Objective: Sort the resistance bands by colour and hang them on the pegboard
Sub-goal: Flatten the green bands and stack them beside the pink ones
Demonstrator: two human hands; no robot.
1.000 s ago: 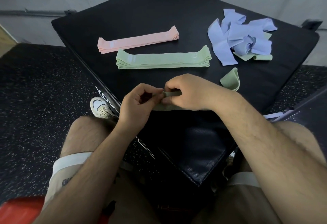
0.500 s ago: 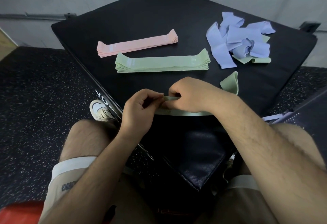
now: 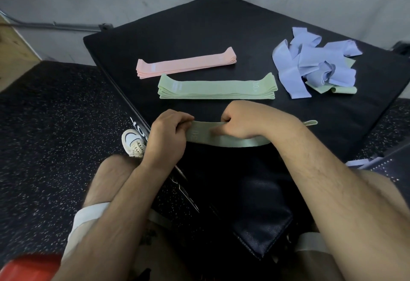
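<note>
Black padded platform (image 3: pixel 199 36), matte, sitting against a grey wall. Left hand (image 3: pixel 166 134) and right hand (image 3: pixel 246 121) are pinching a flat woven green band (image 3: pixel 221 140) taut, just in front of the green stack (image 3: pixel 217 89). Probably sorting; the next move is calling for laying it squarely on that stack. Pink stack (image 3: pixel 186 64) lying just behind it, lilac heap (image 3: pixel 310 65) tangling to its right.

A green band (image 3: pixel 221 137) marked 30 is pulled flat between the left hand (image 3: pixel 168 134) and right hand (image 3: pixel 246 121), which grip it. Beyond it, a neat green stack (image 3: pixel 217 89) and a pink stack (image 3: pixel 186 64) lie side by side. At the right, purple bands (image 3: pixel 315 63) lie tangled over loose green ones (image 3: pixel 332 90).
</note>
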